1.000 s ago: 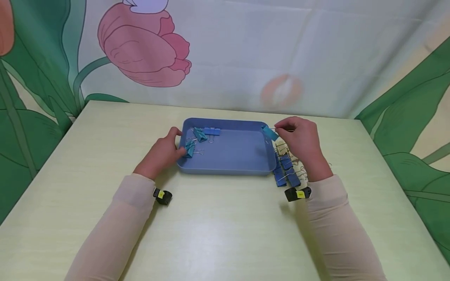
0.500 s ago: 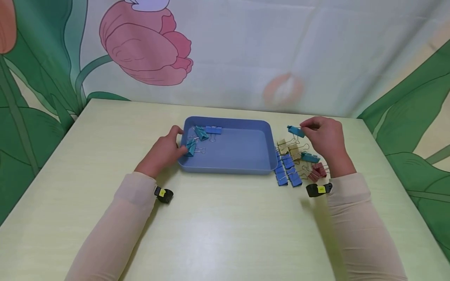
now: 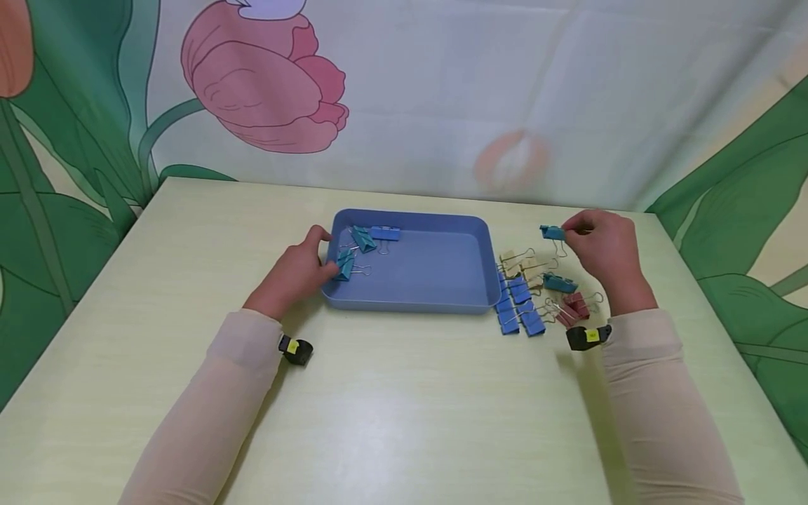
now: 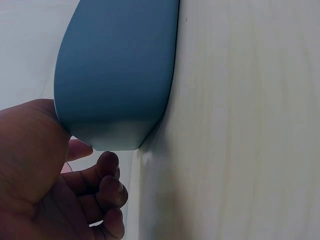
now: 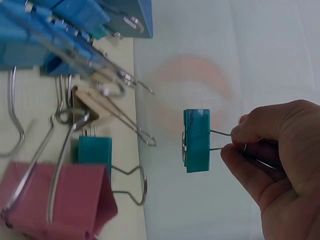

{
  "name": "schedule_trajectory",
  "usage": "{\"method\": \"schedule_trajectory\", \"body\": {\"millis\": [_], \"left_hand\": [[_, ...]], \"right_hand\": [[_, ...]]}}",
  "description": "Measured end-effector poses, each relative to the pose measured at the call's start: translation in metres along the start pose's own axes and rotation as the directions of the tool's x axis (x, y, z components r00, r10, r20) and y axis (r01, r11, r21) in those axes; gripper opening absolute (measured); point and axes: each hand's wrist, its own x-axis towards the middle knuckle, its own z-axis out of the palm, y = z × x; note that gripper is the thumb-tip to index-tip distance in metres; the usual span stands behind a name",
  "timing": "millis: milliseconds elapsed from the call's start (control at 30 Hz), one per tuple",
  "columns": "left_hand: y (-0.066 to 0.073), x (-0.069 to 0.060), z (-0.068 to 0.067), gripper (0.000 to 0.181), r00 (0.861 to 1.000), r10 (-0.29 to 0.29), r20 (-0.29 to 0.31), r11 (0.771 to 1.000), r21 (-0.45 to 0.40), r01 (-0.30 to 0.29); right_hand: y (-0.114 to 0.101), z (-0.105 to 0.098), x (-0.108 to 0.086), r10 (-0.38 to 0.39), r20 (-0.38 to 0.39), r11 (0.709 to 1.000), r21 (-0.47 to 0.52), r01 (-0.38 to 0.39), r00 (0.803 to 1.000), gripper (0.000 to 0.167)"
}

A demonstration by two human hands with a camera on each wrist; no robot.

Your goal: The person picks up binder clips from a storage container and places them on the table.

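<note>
Pale table (image 3: 404, 407); blue clips (image 3: 533, 323) beside tray (image 3: 435, 272)

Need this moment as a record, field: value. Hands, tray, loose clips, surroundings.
left_hand: left hand holds the tray at its left end, thumb over the rim
right_hand: right hand pinches a raised teal clip by a wire handle
tray_color: blue
tray_contents: two teal clips, one blue clip, all toward the left end
loose_clips: blue clips, yellow clips, a second teal clip, red clips
loose_clips_location: right of tray, on table
background: flower-printed backdrop
</note>
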Motion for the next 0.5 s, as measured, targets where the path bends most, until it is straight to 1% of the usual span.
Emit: {"method": "schedule_trajectory", "body": {"millis": [100, 200, 300, 500], "left_hand": [[0.000, 0.001, -0.001, 0.052, 1.000, -0.006, 0.002, 1.000, -0.002, 0.006], [0.001, 0.001, -0.001, 0.052, 1.000, -0.009, 0.005, 1.000, -0.002, 0.009], [0.000, 0.001, -0.001, 0.052, 1.000, -0.010, 0.007, 1.000, -0.002, 0.010], [0.000, 0.002, 0.000, 0.052, 1.000, -0.015, 0.016, 1.000, -0.005, 0.015]], "right_hand": [[0.004, -0.001, 0.002, 0.002, 0.008, 1.000, -0.023, -0.002, 1.000, 0.022], [0.008, 0.001, 0.003, 0.008, 0.041, 0.999, -0.041, -0.006, 0.999, 0.021], [0.012, 0.003, 0.004, 0.008, 0.089, 0.998, -0.056, -0.003, 0.996, 0.021], [0.021, 0.010, 0.005, 0.018, 0.187, 0.995, -0.096, 0.000, 0.982, 0.022]]}}
